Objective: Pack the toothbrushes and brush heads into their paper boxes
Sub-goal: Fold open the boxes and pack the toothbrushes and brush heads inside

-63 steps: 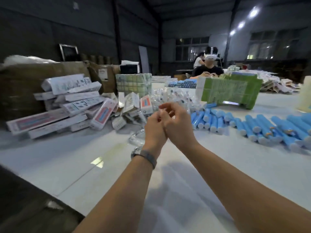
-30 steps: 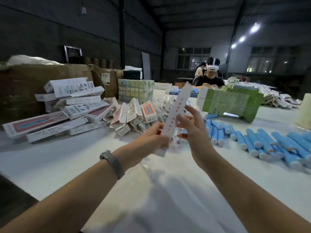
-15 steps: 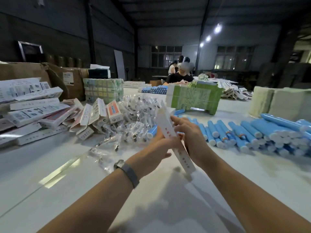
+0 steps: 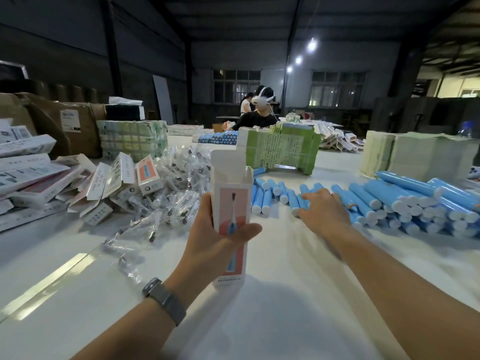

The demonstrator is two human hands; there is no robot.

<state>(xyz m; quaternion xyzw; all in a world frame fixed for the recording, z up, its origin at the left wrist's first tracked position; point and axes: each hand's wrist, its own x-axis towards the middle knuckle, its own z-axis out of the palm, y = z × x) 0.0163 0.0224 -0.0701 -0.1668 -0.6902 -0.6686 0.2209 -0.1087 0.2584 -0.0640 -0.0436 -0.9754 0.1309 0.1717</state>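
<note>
My left hand (image 4: 215,237) grips a tall white paper box (image 4: 231,201) with a pink toothbrush picture, held upright with its top flaps open. My right hand (image 4: 322,211) reaches out over the row of blue toothbrush handles (image 4: 280,196) on the white table (image 4: 285,294), fingers spread and touching them. A heap of clear-bagged brush heads (image 4: 171,193) lies to the left of the box. More blue handles (image 4: 420,201) are piled at the right.
Flat and folded paper boxes (image 4: 39,175) are stacked at the left, with brown cartons (image 4: 70,123) behind. A green bundle of leaflets (image 4: 280,149) stands mid-table, a pale stack (image 4: 410,154) at the right. A person (image 4: 259,113) sits at the far end.
The flat box held in both hands has been opened up into a tube. My right hand let go of it and moved right to the blue handles; the left now holds it alone.
</note>
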